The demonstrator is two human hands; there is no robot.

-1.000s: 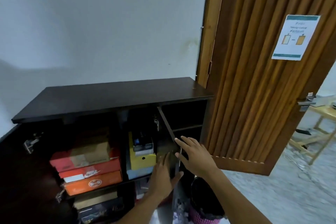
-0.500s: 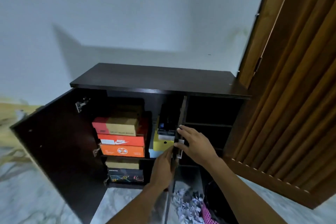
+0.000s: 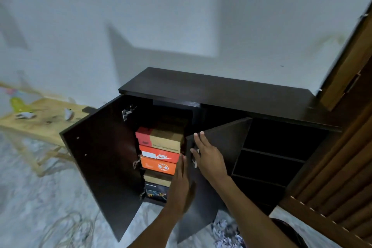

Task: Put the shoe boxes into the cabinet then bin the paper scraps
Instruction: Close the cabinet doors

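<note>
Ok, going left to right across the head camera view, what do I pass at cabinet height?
wooden table → open cabinet door → stacked shoe boxes → half-shut cabinet door → shelves → slatted wooden door

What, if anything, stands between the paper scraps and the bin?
Nothing visible. The scraps lie on the floor close beside the bin, though the right forearm hides the gap between them from the camera. The half-open door hangs left of the scraps, not between.
</note>
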